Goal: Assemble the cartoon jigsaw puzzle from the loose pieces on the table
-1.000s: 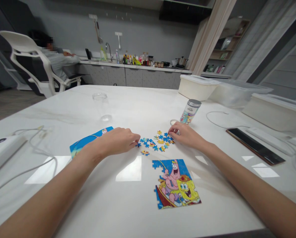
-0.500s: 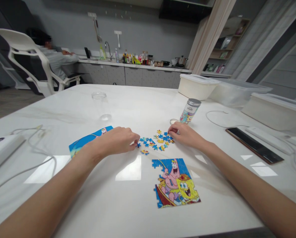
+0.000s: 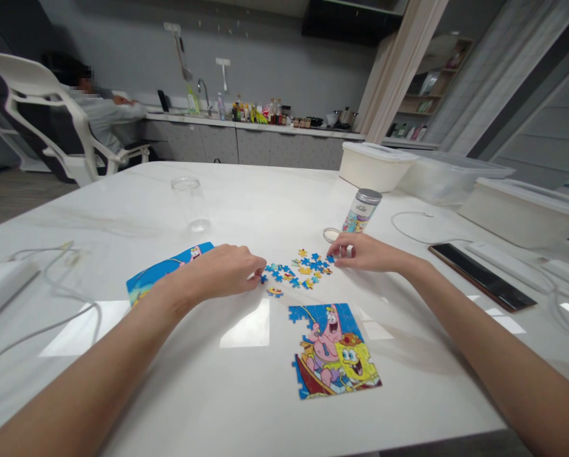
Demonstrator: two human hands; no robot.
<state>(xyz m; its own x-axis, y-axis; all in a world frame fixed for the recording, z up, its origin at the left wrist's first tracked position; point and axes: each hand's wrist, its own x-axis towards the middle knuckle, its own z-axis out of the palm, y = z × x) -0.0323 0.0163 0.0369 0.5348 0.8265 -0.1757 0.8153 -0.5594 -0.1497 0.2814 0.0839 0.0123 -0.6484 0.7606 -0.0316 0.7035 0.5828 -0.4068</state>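
Note:
Loose jigsaw pieces point(image 3: 305, 270), mostly blue and yellow, lie in a spread pile between my hands. My left hand point(image 3: 234, 270) is at the pile's left edge, thumb and fingers pinched on a blue piece point(image 3: 263, 279). On the other side, my right hand point(image 3: 363, 252) has a blue piece point(image 3: 331, 259) at its thumb and fingertips. Closer to me lies a partly joined puzzle point(image 3: 336, 352) with a pink starfish and a yellow sponge character; its left edge is jagged. A blue picture sheet point(image 3: 163, 266) is partly hidden under my left forearm.
A printed canister point(image 3: 362, 209) with a silver lid stands behind my right hand, beside a round lid point(image 3: 331, 235). A clear jar point(image 3: 190, 203) is at the back left. Storage boxes point(image 3: 374, 166), a dark phone-like slab point(image 3: 479, 276) and cables are at right. A person point(image 3: 106, 117) sits beyond the table.
My right hand has moved slightly right, away from the pile, with a blue piece showing at its fingertips. The left hand has hardly moved. The view has shifted a little.

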